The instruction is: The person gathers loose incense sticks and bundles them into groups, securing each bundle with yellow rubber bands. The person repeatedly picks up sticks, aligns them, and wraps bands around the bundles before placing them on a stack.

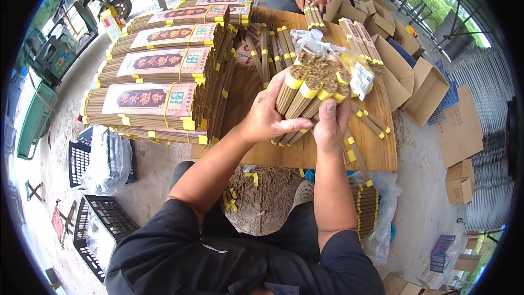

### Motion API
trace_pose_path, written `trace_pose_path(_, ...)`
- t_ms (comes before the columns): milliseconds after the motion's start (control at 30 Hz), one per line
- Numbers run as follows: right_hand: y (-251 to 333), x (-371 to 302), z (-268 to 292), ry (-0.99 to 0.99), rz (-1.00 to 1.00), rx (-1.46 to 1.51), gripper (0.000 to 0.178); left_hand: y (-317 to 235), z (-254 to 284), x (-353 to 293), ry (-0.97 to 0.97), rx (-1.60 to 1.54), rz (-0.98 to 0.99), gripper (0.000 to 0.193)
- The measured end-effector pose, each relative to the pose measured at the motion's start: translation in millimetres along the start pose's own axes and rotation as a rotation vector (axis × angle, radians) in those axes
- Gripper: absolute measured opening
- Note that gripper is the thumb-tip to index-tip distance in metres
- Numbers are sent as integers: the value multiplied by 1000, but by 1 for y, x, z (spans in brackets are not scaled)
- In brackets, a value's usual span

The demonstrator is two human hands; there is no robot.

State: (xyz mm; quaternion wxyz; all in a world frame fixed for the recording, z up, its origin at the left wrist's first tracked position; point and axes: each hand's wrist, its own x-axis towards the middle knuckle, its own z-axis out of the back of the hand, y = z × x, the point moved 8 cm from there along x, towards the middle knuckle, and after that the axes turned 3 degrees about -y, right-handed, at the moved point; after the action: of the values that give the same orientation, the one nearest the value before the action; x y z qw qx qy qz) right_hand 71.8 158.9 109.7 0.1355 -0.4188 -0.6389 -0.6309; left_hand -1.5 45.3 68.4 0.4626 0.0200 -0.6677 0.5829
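Note:
My left hand (266, 114) and my right hand (331, 123) together grip a thick cluster of incense stick bundles (305, 94), brown sticks tied with yellow bands, held above the wooden table (376, 150). A clear plastic bag (327, 57) covers the far end of the cluster. More loose banded bundles (267, 49) lie on the table beyond my hands.
Wrapped, labelled incense packs (158, 84) are stacked at the left of the table. Across the table another person's hands (308, 1) hold a bundle. Open cardboard boxes (415, 84) lie at the right. Black crates (95, 224) stand on the floor at the left; a basket of sticks (262, 199) sits under me.

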Motion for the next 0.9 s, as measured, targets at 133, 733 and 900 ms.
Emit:
trace_pose_path(133,-18,-3,5,24,-92,-37,80,16,3,1,4,-69,18,121)
trace_pose_path(733,3,10,-3,46,-52,82,93,-2,1,10,25,-73,40,133)
trace_pose_path(900,-44,-4,5,172,-183,50,98,39,0,-18,108,52,104,134)
